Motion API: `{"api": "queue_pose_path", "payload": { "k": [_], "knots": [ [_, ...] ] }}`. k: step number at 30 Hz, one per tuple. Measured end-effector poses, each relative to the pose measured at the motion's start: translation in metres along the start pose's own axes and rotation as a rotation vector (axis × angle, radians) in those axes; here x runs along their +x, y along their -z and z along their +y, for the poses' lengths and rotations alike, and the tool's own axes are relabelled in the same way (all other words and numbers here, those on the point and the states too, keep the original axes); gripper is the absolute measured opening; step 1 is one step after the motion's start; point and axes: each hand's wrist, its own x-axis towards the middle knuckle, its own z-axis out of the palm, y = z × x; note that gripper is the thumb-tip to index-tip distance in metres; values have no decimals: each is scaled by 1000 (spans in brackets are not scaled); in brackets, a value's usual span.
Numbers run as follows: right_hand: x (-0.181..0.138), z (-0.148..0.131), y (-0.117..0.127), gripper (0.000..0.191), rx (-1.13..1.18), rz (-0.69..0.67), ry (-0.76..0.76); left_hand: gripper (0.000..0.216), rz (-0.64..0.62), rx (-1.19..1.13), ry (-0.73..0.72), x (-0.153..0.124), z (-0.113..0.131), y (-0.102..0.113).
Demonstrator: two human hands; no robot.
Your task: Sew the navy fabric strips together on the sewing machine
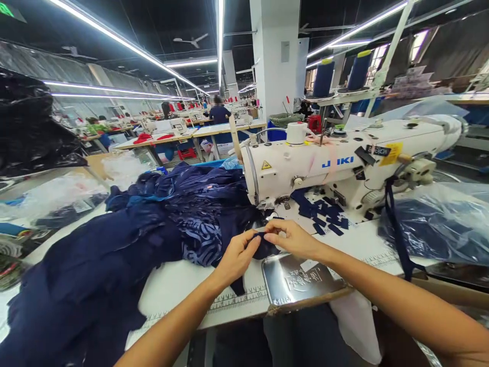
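My left hand point(240, 251) and my right hand point(289, 237) meet in front of the sewing machine point(305, 165), fingers closed in a pinch. Between the fingertips runs a small pale strip point(260, 230), perhaps a label, against the edge of a navy garment point(214, 204). Its exact kind is too small to tell. The garment, with a light blue pattern point(202, 237), spreads from my hands to the left across the table. The machine's needle area is just behind my fingers and partly hidden.
Small navy fabric pieces point(324, 214) lie on the machine bed. A metal plate point(298, 280) and a printed ruler point(240, 300) are at the table's front edge. To the right lies a clear plastic bag point(439, 224) with navy cloth; thread cones point(359, 70) stand behind.
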Motion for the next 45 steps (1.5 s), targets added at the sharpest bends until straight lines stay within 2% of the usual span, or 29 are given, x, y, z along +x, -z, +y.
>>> {"api": "queue_pose_path", "payload": {
  "k": [4, 10, 14, 20, 23, 28, 31, 33, 36, 39, 41, 45],
  "knots": [
    [10, -1, -6, 21, -73, -33, 93, 29, -11, 78, 27, -2, -2, 2],
    [14, 3, -6, 23, -192, -43, 294, 22, 67, 50, -3, 2, -7, 7],
    [15, 6, -8, 24, -249, -60, 423, 25, 49, -104, 57, 2, -10, 7],
    [15, 10, -17, 28, -371, 86, 564, 23, 185, -418, 179, 1, -12, -4],
    [15, 11, -21, 27, -192, 124, 467, 23, 244, -485, 200, 0, -15, -8],
    [16, 12, -28, 28, 439, 37, 30, 25, 283, -554, 207, -2, -18, -13],
    [16, 15, -30, 32, 685, -7, -71, 29, 270, -618, 208, -3, -19, -15],
    [17, 17, -30, 32, 746, -22, -91, 30, 260, -623, 195, -3, -20, -15],
    [17, 23, -27, 30, 672, -43, -84, 29, 215, -546, 161, -1, -19, -12],
    [18, 25, -22, 25, 466, -55, -36, 26, 191, -416, 140, 1, -21, -8],
    [19, 23, -19, 19, 307, 25, 19, 23, 233, -334, 146, 3, -23, -6],
    [16, 11, -17, 11, -112, 295, 155, 21, 291, -228, 137, 4, -25, -7]
  ]
}}
